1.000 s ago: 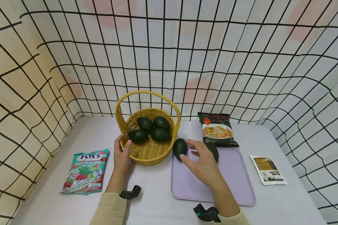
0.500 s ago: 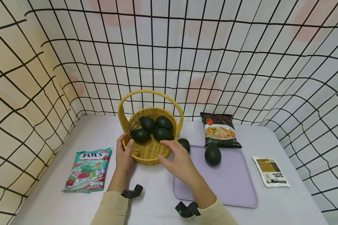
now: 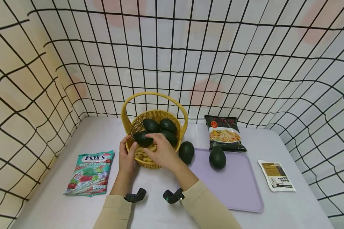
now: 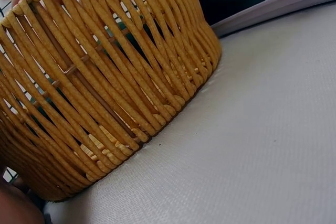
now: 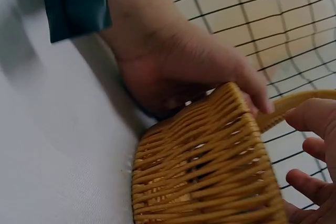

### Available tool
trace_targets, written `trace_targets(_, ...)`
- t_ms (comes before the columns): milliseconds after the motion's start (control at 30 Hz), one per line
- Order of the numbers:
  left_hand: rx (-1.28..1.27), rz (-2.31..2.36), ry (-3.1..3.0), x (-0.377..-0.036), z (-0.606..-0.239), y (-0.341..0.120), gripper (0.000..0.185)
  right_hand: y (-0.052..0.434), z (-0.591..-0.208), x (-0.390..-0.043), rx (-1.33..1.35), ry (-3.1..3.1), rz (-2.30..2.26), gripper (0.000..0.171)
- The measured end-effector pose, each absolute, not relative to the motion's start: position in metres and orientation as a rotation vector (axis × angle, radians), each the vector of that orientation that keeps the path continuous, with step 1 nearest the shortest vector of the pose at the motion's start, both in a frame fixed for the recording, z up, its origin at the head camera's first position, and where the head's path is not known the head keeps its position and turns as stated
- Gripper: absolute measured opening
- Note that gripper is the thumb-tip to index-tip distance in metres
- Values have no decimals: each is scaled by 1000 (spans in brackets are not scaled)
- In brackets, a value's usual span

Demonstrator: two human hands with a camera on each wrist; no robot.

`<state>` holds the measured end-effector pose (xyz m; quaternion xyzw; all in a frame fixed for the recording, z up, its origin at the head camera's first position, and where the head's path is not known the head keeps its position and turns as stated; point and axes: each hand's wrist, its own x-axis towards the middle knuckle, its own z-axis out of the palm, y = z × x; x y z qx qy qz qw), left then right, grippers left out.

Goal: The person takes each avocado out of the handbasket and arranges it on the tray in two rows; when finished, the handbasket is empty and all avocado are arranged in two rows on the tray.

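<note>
A yellow wicker basket (image 3: pixel 149 163) with a tall handle holds several dark green avocados (image 3: pixel 151 126). My left hand (image 3: pixel 127 160) grips the basket's left rim, thumb over the edge and fingers around the outer wall. Over the front of the basket is my right hand (image 3: pixel 164 153), its fingers spread and slightly bent, with nothing held. Its fingertips overlap the front-left avocado (image 3: pixel 141 138) in the head view. In the right wrist view, the bent right fingers (image 5: pixel 312 116) show above the woven side (image 5: pixel 210 171). The left wrist view is mostly filled by the basket wall (image 4: pixel 121 77).
A lilac tray (image 3: pixel 232 190) lies right of the basket. One avocado (image 3: pixel 186 153) sits at its left edge and another avocado (image 3: pixel 217 158) near its back. Around stand a noodle packet (image 3: pixel 224 135), a white-and-brown sachet (image 3: pixel 276 176) and a candy bag (image 3: pixel 90 173). Black netting (image 3: pixel 172 76) encloses the table.
My right hand has moved left, from beside the avocado at the tray's left edge to over the basket. That avocado stays at the tray edge. My left hand keeps its hold.
</note>
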<state>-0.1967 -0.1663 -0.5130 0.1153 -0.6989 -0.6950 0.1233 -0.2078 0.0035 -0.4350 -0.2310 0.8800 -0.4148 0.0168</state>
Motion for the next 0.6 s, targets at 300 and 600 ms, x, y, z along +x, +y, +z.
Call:
trace_targets(300,317,-2022,-2037,-198,-511,-169,52,-20,-443,-236,-638,2729,-1160,65)
trace_targets(600,291,-2021,-2014,-199,-515,-169,51,-31,-453,-248,-557,2756,-1085,69)
